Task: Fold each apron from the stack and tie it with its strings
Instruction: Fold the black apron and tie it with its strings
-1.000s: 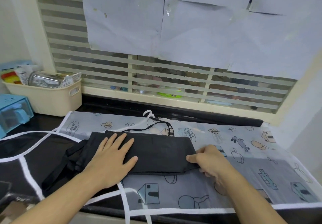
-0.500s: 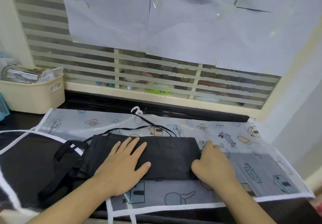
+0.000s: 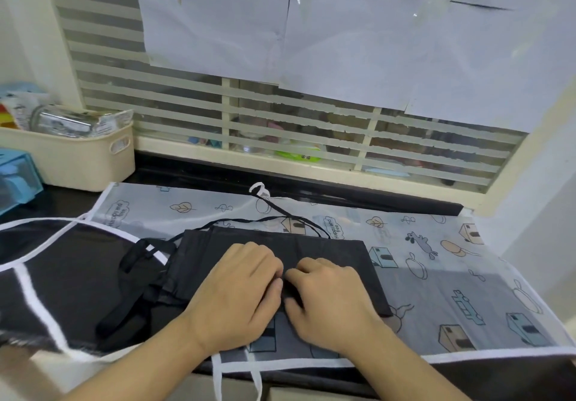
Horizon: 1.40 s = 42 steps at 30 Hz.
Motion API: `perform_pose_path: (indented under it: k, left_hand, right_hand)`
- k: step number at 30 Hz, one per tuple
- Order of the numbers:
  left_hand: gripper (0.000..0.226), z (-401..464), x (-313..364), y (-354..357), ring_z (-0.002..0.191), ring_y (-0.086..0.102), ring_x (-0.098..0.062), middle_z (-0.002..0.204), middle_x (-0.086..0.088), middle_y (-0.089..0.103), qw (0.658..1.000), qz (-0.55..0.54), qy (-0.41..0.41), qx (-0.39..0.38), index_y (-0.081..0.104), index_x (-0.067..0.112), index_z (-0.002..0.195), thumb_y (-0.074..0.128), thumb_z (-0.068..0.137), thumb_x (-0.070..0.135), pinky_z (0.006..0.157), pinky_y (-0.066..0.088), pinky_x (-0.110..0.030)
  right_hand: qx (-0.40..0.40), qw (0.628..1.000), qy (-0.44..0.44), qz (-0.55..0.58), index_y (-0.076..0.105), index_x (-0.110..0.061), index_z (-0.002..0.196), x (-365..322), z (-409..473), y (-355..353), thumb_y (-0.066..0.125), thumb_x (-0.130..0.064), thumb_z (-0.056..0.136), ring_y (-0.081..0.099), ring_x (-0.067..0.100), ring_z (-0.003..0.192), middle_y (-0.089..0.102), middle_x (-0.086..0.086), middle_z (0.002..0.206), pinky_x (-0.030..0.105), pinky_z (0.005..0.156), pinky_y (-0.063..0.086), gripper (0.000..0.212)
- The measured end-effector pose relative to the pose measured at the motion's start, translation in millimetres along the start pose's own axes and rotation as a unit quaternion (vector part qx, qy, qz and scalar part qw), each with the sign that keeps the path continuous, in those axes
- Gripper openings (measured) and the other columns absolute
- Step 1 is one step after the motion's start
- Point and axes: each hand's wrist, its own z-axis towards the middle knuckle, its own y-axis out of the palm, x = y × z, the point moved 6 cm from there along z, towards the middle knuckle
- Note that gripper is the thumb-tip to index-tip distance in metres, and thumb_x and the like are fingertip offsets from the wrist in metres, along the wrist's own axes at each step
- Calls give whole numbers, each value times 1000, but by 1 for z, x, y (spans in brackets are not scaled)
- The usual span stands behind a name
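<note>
The black apron (image 3: 327, 254) lies folded into a flat band at the middle of the counter, on top of a printed apron (image 3: 452, 276) that is spread open under it. We rest both hands on the band, side by side and nearly touching at its near half. Our left hand (image 3: 237, 291) has its fingers curled down together onto the cloth, and our right hand (image 3: 327, 297) does the same just at 3 o'clock of it; the fingertips of both are tucked under, so we cannot tell whether they pinch a fold or only press it.

A thin black string (image 3: 280, 218) loops from the band's far edge toward 12 o'clock. A wider strap (image 3: 131, 294) trails off the band's left end toward 8 o'clock, over another black apron (image 3: 62, 276) with white trim that lies at 9 o'clock. The printed apron's white ties (image 3: 218, 379) hang over the counter edge at 6 o'clock.

At 10 o'clock a cream basket (image 3: 78, 157) holds foil packets, with a blue box (image 3: 15, 179) just beside it. At 12 o'clock a slatted window (image 3: 280, 120) stands behind the counter, its upper part covered by white sheets of paper (image 3: 343, 32).
</note>
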Motion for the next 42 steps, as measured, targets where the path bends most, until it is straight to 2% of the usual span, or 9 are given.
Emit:
perform_pose_path:
  k: [5,8,11,15,19,26,35,38,42]
  left_hand:
    - [11,1,4,4,83,49,-19,91,6,53,998,37,35,-28,63,17,93,57,96,26,86,41,-37]
    - [14,0,8,10,83,50,-16,95,9,55,994,51,52,-87,64,21,100,53,99,30,84,43,-35]
    - [26,0,0,22,92,49,-6,113,19,52,986,13,-12,-169,56,31,126,42,106,38,86,46,-28]
    - [32,2,-18,33,91,52,-4,107,21,44,969,32,-106,-221,49,41,121,25,105,55,79,47,-23]
    - [30,38,-17,44,81,61,-12,92,12,59,952,107,-175,-226,52,34,99,30,106,52,72,49,-34]
    - [37,105,-37,102,74,59,-11,81,3,69,899,-17,-406,-163,65,17,84,58,98,51,59,44,-31]
    - [30,120,-49,132,80,64,-23,77,-1,68,878,-107,-462,-72,61,17,75,54,102,26,81,53,-40]
    - [37,117,-58,138,79,64,-24,71,1,61,887,-35,-444,-119,56,22,68,53,94,47,84,50,-44]
    - [33,113,-66,143,115,55,-22,111,5,64,887,42,-428,-166,68,28,95,58,91,60,97,41,-45]
  right_hand:
    - [-17,998,54,-38,57,-23,65,-8,23,6,84,-36,57,55,22,49,56,-3,62,27,44,24,31]
    - [31,965,237,110,49,-14,78,49,27,-9,61,-14,85,56,30,65,57,4,72,34,54,33,14]
    - [148,848,421,287,51,-8,72,131,-13,-18,45,0,88,53,35,69,57,8,68,39,58,39,18]
    - [197,813,532,134,57,-1,103,217,-89,-21,47,-21,106,64,45,83,66,23,85,44,68,44,22]
    - [92,847,524,2,46,-8,84,240,-119,8,54,-14,100,53,31,61,55,9,69,38,57,47,19]
    - [51,857,512,16,47,-16,86,243,-116,17,51,-15,98,50,24,64,46,-4,73,33,54,37,13]
    - [59,868,493,18,45,-15,77,241,-116,16,52,-7,91,37,14,50,46,-3,65,28,45,22,17]
    - [63,870,488,21,45,-14,80,241,-115,16,52,-6,91,33,14,49,44,-3,65,27,45,20,15]
    - [67,869,490,19,46,-14,82,240,-115,16,52,-7,92,32,13,50,43,-4,65,27,46,19,14]
